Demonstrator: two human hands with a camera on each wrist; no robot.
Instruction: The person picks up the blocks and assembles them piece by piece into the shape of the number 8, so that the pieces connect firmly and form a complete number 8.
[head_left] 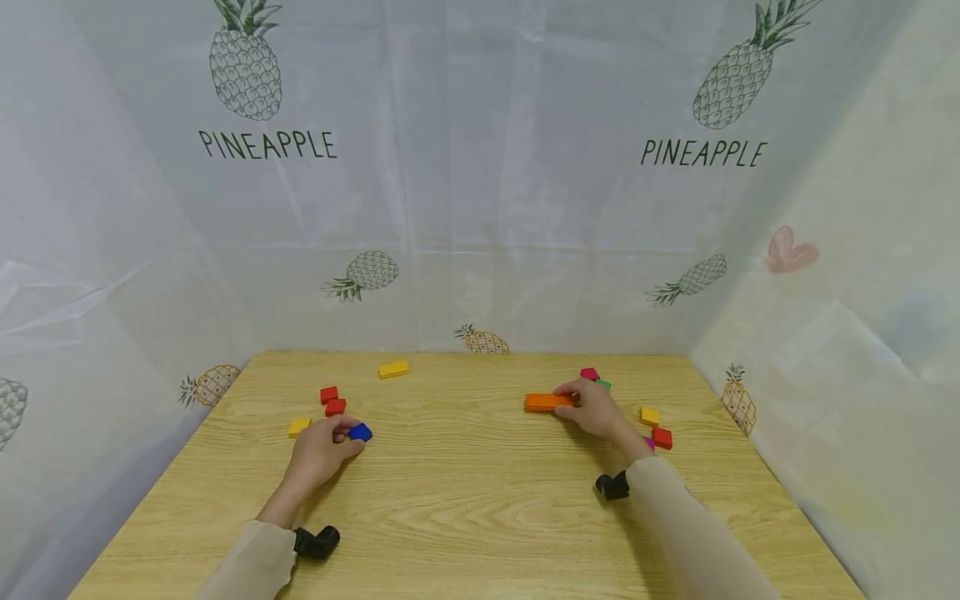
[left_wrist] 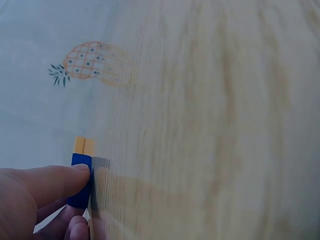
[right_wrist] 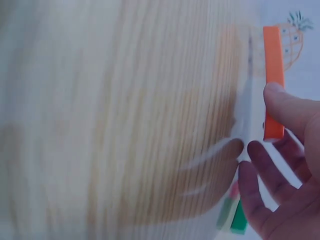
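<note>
My left hand [head_left: 319, 452] pinches a small blue block [head_left: 361, 432] between thumb and fingers, at the left of the wooden table. In the left wrist view the thumb lies across the face of that blue block [left_wrist: 81, 187]. On the right side, my right hand [head_left: 596, 407] holds a long orange block [head_left: 546, 402] by its right end. The right wrist view shows the orange block [right_wrist: 273, 60] pointing away from the hand, thumb on one side, with other fingers spread below it. A green block [right_wrist: 239, 220] appears beneath those fingers.
Near the left hand lie two red blocks [head_left: 335, 407] and a yellow block [head_left: 300, 427]. A longer yellow block [head_left: 393, 369] lies at the back. Around the right arm are crimson [head_left: 589, 373], yellow [head_left: 649, 416], red [head_left: 662, 437] and magenta [head_left: 649, 444] blocks. Printed curtains surround the table [head_left: 450, 500].
</note>
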